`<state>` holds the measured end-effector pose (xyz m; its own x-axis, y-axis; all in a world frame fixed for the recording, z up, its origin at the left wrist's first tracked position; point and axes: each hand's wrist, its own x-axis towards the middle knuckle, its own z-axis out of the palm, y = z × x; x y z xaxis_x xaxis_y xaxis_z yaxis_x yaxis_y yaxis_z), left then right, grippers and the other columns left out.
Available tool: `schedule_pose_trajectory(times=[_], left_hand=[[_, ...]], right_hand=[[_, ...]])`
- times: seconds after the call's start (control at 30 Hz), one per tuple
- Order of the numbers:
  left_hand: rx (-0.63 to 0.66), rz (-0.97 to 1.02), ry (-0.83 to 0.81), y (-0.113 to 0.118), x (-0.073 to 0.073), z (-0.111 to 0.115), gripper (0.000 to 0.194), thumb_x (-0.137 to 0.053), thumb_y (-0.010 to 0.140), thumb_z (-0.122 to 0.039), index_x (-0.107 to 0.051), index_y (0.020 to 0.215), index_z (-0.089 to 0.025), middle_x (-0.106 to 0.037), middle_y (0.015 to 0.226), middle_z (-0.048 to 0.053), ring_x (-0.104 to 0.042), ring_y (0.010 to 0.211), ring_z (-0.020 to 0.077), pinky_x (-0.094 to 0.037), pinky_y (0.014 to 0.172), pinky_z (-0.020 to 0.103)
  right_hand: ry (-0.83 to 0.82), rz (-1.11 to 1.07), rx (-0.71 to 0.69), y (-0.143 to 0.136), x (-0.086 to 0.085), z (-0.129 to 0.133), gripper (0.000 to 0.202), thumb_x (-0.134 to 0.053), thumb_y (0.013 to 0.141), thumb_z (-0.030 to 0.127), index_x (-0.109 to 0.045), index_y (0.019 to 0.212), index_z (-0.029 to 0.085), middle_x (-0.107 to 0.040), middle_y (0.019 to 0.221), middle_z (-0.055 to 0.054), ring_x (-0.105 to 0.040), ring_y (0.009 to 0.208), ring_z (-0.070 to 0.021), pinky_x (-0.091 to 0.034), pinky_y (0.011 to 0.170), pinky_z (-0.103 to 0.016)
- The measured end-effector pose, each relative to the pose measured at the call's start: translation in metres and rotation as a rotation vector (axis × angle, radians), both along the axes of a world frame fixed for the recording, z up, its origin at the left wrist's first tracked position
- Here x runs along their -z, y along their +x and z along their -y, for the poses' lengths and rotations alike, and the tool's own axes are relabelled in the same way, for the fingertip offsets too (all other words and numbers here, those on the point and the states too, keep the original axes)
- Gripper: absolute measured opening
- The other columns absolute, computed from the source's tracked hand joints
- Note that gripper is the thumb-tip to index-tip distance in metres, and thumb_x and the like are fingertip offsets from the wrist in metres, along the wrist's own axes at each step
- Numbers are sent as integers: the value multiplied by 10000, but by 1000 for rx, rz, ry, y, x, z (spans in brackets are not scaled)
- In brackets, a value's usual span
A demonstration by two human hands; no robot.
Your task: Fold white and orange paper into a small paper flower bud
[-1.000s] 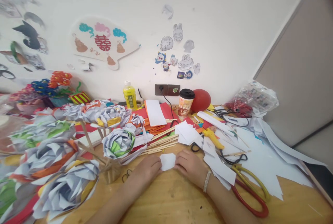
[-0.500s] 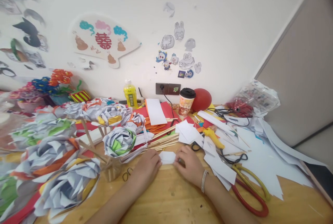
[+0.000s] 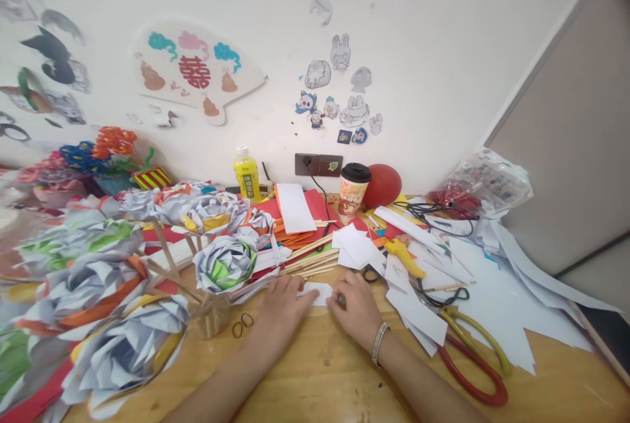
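A small folded white paper piece (image 3: 319, 292) lies flat on the wooden table (image 3: 319, 377). My left hand (image 3: 278, 315) presses on its left part with the fingers stretched over it. My right hand (image 3: 357, 307), with a silver bracelet at the wrist, pinches its right edge. Both hands sit just in front of a bundle of wooden sticks (image 3: 308, 259) and beside a paper flower (image 3: 225, 263) on a stick stand.
Several paper flowers (image 3: 98, 292) fill the left. Behind are white paper pieces (image 3: 355, 247), a yellow glue gun (image 3: 403, 258), black scissors (image 3: 368, 273), a paper cup (image 3: 352, 187), a yellow bottle (image 3: 247, 176). Large red-and-yellow scissors (image 3: 470, 357) lie right. Rubber bands (image 3: 242, 325) lie left of my hands.
The paper piece has been folded flatter and narrower against the table. My left hand has slid over it and both hands moved slightly away from me.
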<state>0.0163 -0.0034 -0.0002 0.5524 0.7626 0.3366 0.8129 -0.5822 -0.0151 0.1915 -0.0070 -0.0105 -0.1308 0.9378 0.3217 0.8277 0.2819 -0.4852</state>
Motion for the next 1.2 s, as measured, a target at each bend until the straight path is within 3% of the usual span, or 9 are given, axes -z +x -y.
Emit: schedule_pose_trajectory(times=[0.1,0.4,0.5,0.6,0.8,0.9,1.0,1.07,1.2], left_hand=[[108,-63,34,-4,0,3,219,-474,853,-218,-577,1037,-279,-549,907,41,-447,880,207,-343,748,343],[104,-159,-33,-33,-17,4,285,-499,823,-167,-578,1055,-313,-579,869,43,-469,831,220,-358,709,353],[122,-160,-36,-35,-18,4,326,-494,814,-155,-559,1096,-305,-583,894,51,-478,848,229,-375,722,370],[100,-106,-63,-32,-17,3,270,-501,819,-240,-579,1077,-257,-587,928,65,-486,889,242,-395,757,392],[85,58,-105,-30,-3,1,437,-504,801,-419,-514,1174,-192,-530,1114,122,-462,1027,264,-407,860,415],[102,70,-86,-30,11,2,582,-498,768,-516,-430,1258,-208,-487,1194,149,-425,1096,306,-388,889,465],[138,45,-85,-28,21,2,684,-583,711,-509,-365,1303,-245,-458,1244,160,-412,1130,323,-380,902,492],[186,22,-76,-27,24,1,754,-660,660,-468,-336,1315,-285,-421,1287,162,-403,1153,329,-387,903,496],[244,20,-5,-30,24,-5,730,-728,616,-375,-388,1263,-369,-330,1370,133,-365,1198,348,-409,883,506]], right_hand=[[6,-12,8,1,0,0,119,-596,712,174,-527,616,183,-514,720,-7,-462,759,-171,-336,683,-277],[-5,-87,-8,6,6,-3,109,-628,684,157,-526,679,194,-536,773,-6,-473,790,-185,-359,704,-301],[17,-97,-58,10,5,-3,112,-625,706,156,-576,791,208,-554,820,-20,-481,818,-198,-373,714,-318],[50,-15,-207,13,-2,1,67,-592,759,169,-615,806,212,-558,829,-30,-482,820,-188,-380,708,-310],[74,111,-500,1,-12,23,142,-597,769,330,-606,750,190,-559,820,-29,-473,782,-178,-384,703,-313],[70,50,-596,-6,-11,28,125,-571,781,309,-615,776,192,-574,854,-32,-489,793,-171,-403,711,-299],[106,-104,-526,-2,-12,22,148,-483,829,199,-625,790,189,-602,866,-39,-518,808,-158,-421,734,-291],[137,-164,-434,6,-14,14,177,-459,840,163,-623,901,191,-622,945,-52,-529,883,-166,-421,797,-314],[147,-1,-513,20,-16,1,209,-508,813,142,-632,953,235,-638,1041,-21,-512,966,-182,-409,845,-340]])
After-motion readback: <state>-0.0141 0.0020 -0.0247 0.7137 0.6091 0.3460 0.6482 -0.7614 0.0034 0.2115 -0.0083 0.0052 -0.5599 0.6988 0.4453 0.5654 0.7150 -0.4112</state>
